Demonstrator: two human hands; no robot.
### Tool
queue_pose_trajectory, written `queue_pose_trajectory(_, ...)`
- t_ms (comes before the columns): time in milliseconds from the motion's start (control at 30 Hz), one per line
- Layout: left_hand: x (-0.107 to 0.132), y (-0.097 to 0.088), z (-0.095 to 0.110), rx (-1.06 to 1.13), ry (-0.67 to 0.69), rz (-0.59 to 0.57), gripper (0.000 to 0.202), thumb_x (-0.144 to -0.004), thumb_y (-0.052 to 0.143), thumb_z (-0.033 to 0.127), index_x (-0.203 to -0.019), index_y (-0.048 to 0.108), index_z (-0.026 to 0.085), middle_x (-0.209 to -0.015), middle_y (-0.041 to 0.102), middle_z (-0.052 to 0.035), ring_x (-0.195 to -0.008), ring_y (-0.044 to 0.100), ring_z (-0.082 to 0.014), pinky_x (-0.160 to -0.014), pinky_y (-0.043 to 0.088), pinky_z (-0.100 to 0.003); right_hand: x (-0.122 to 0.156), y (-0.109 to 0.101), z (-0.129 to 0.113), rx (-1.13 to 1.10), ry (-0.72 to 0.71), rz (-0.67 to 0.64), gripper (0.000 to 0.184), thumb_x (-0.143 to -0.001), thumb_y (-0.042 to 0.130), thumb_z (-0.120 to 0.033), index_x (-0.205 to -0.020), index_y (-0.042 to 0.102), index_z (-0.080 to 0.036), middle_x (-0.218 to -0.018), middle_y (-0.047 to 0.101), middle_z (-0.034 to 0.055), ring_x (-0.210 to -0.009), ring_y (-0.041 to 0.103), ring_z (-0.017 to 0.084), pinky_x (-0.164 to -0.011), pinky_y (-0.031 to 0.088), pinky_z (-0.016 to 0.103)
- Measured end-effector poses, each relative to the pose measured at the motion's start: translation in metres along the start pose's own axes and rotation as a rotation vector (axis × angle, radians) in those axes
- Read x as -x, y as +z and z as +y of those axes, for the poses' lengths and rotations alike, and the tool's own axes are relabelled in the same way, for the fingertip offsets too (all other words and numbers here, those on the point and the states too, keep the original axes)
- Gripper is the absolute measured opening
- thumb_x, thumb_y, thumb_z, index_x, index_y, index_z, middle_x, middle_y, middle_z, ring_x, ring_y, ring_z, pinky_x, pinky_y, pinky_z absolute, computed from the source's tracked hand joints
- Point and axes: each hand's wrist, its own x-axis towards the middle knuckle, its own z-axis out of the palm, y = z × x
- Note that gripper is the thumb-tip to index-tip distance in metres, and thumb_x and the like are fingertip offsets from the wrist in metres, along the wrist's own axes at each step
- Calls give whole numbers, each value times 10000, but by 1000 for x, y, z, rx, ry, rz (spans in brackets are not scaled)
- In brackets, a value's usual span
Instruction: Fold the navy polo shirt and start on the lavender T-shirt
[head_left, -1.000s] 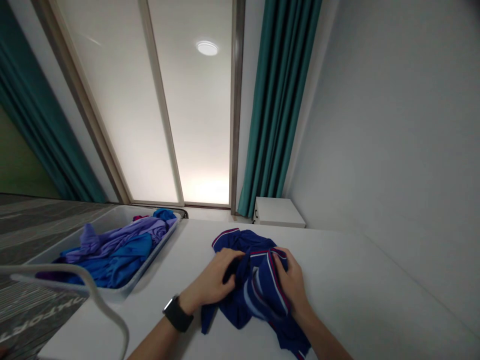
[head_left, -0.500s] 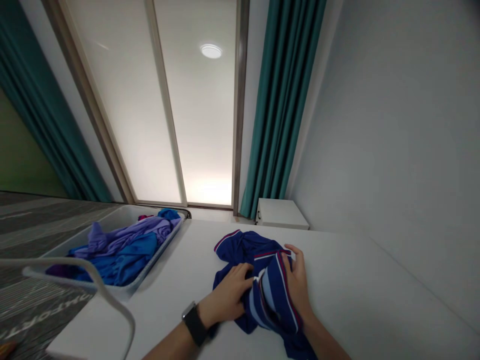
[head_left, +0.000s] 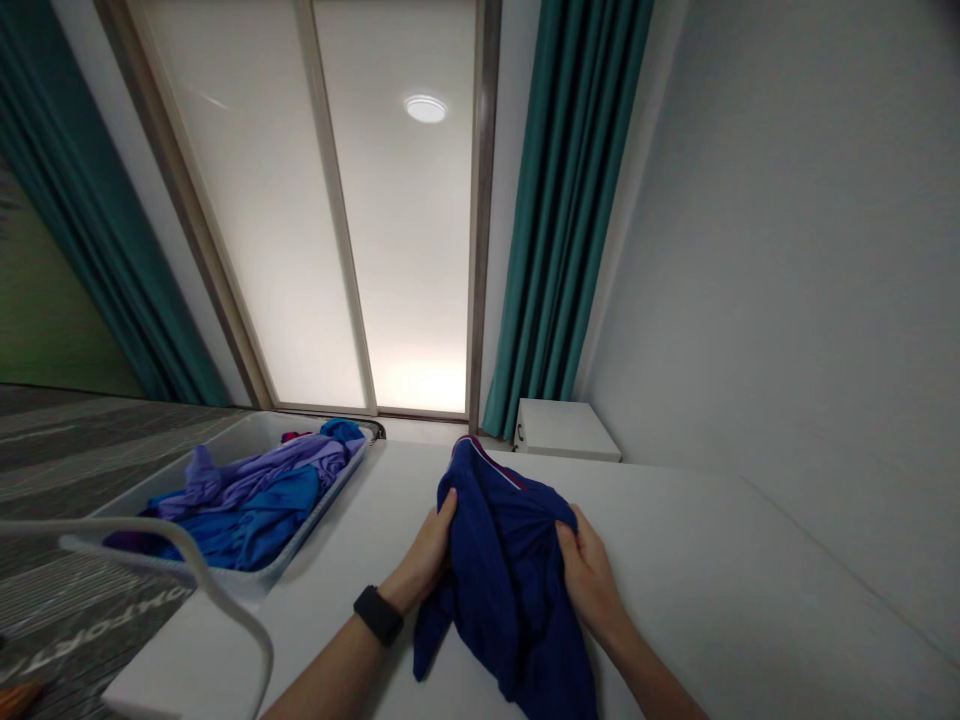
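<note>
A dark blue garment (head_left: pixel 499 570) with a thin red and white trim hangs bunched between both hands above the white table (head_left: pixel 720 590). My left hand (head_left: pixel 429 553), with a black watch on its wrist, grips the garment's left side, fingers curled into the cloth. On the right side, my right hand (head_left: pixel 587 575) pinches the fabric with the thumb on top. The garment's lower part drapes down toward the near edge of the table.
A grey tray (head_left: pixel 300 545) at the left of the table holds a pile of blue and purple clothes (head_left: pixel 247 490). A white curved tube (head_left: pixel 202 580) arcs at the lower left. A small white cabinet (head_left: pixel 562 440) stands beyond the table by teal curtains (head_left: pixel 570 200).
The garment was lying crumpled on the table with striped parts showing; both hands have now gathered it and lifted it, so it hangs upright between them.
</note>
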Motion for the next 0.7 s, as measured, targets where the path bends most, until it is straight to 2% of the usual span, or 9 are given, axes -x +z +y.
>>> queue_pose_trajectory(67, -1, -2, 3, -69, -14, -95, 593, -841, 464, 713, -615, 566, 174, -367, 484, 25, -313, 401, -110, -359, 338, -236, -6, -11, -4, -41, -4, 107, 340, -929, 418, -443, -1017, 635, -197, -1013, 698, 79, -907, 632, 216, -838, 506, 340)
queue_pose_trajectory(133, -3, -5, 6, -76, 41, -125, 580, -833, 474, 711, -587, 503, 185, -286, 321, 87, -253, 218, -61, -312, 192, -201, -12, -21, -5, -42, -9, 211, 316, -914, 442, -434, -983, 635, -194, -965, 699, 70, -872, 628, 213, -819, 508, 339)
queue_pose_trajectory(200, -4, -7, 9, -50, 83, -138, 534, -835, 462, 702, -703, 528, 188, -296, 322, 109, -245, 228, -62, -319, 206, -187, -14, -27, -4, -14, -21, 318, 309, -897, 467, -430, -991, 636, -188, -961, 700, 75, -894, 627, 225, -844, 500, 355)
queue_pose_trajectory(267, -4, -8, 8, -110, 49, -223, 567, -835, 386, 735, -798, 536, 190, -353, 443, 77, -268, 364, -94, -344, 292, -198, -13, -27, 0, 32, -50, 369, 308, -886, 484, -423, -1006, 641, -186, -972, 704, 81, -924, 630, 236, -876, 490, 371)
queue_pose_trajectory(367, 1, -4, 5, -394, 10, -349, 584, -825, 380, 748, -802, 528, 183, -533, 610, -6, -360, 516, -132, -367, 333, -220, -4, -18, 1, 70, -118, 293, 291, -904, 475, -382, -1057, 638, -196, -1014, 704, 76, -968, 636, 228, -902, 489, 366)
queue_pose_trajectory(433, 6, 0, 3, -578, 79, -317, 509, -830, 471, 687, -820, 533, 181, -612, 628, -4, -393, 522, -121, -379, 332, -219, 7, -8, -2, 62, -179, 194, 265, -931, 448, -334, -1086, 623, -210, -1037, 703, 65, -981, 644, 209, -901, 499, 345)
queue_pose_trajectory(500, 10, 4, 4, -670, 136, -257, 433, -819, 561, 612, -880, 534, 185, -611, 611, 19, -417, 511, -116, -400, 341, -218, 17, 1, -8, 43, -257, 81, 250, -948, 426, -279, -1119, 600, -224, -1109, 691, 63, -1043, 637, 195, -929, 494, 332)
queue_pose_trajectory(600, 11, 7, 5, -648, 70, -294, 412, -804, 605, 571, -931, 504, 192, -521, 562, 61, -351, 416, -92, -358, 286, -204, 26, 10, -16, 44, -372, -82, 248, -935, 431, -221, -1138, 572, -233, -1237, 637, 77, -1174, 579, 195, -1004, 457, 347)
queue_pose_trajectory(700, 8, 2, 4, -446, -34, -390, 415, -819, 576, 602, -899, 462, 211, -454, 498, 101, -269, 296, -53, -309, 198, -173, 21, 10, -15, 183, -342, -154, 333, -899, 447, -200, -1217, 543, -218, -1187, 641, 96, -1109, 605, 208, -976, 474, 374)
